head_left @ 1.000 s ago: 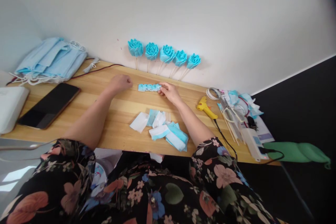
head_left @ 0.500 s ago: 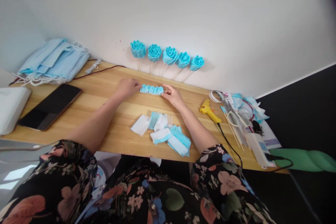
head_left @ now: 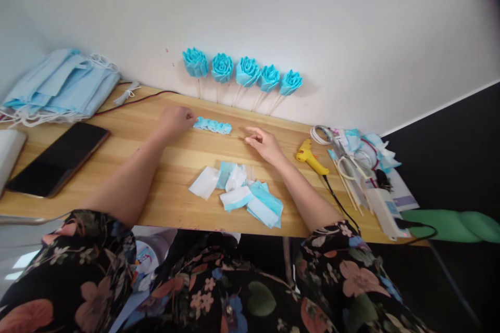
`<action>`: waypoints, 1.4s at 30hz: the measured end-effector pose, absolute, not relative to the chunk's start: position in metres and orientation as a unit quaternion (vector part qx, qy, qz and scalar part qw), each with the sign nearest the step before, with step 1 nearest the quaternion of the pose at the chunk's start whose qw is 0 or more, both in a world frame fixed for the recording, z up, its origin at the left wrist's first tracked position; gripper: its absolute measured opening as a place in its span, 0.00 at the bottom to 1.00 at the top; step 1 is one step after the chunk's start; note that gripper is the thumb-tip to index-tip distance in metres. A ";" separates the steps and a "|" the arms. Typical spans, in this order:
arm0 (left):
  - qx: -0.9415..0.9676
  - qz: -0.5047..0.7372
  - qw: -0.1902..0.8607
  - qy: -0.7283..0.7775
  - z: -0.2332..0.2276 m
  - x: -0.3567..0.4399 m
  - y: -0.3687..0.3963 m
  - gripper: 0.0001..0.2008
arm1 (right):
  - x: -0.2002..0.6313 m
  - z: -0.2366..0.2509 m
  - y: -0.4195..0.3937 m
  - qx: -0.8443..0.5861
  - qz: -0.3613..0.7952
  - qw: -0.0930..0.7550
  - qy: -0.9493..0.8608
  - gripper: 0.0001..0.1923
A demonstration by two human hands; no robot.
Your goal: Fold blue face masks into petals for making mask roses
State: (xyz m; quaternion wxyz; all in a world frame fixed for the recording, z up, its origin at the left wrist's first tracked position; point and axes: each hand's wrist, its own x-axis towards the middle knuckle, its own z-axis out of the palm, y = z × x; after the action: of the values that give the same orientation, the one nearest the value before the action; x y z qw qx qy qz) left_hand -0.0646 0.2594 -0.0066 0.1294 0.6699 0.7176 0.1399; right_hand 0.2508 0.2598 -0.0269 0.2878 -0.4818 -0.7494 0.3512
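Note:
A short row of small folded light-blue mask-fabric pieces [head_left: 213, 125] lies on the wooden table in front of me. At its left end is my left hand [head_left: 178, 118], fingers curled together and very close to the last piece; whether they touch it or pinch anything is hidden. Off the row's right end, my right hand [head_left: 264, 144] hovers with its fingers apart and nothing in them. Nearer to me lies a loose pile of cut blue and white fabric pieces [head_left: 236, 199], between my forearms.
Several blue fabric roses on sticks [head_left: 247, 72] lean against the wall. A stack of face masks [head_left: 58, 86] and a phone [head_left: 58, 158] lie left. To the right are a yellow glue gun [head_left: 311, 158] with its cord, scissors [head_left: 347, 161], a tape roll [head_left: 321, 135] and a power strip [head_left: 387, 213].
My right hand has let go of the row's right end and drawn away to the right. My left hand stays by the left end. The whole view has shifted slightly.

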 end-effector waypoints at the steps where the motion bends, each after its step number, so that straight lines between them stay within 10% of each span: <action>1: 0.666 0.136 0.121 0.723 -0.005 -0.068 0.259 0.16 | 0.253 -0.027 0.256 -0.486 0.342 0.291 -0.750 0.19; 42: 0.615 0.193 0.132 0.753 0.003 -0.084 0.258 0.17 | 0.261 -0.025 0.239 -0.465 0.280 0.259 -0.799 0.17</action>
State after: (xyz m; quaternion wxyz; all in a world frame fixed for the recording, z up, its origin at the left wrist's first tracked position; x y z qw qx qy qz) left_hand -0.0839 0.2580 0.0029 0.1317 0.6152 0.7530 0.1927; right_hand 0.2613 0.2392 -0.0248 0.2589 -0.4653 -0.7988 0.2800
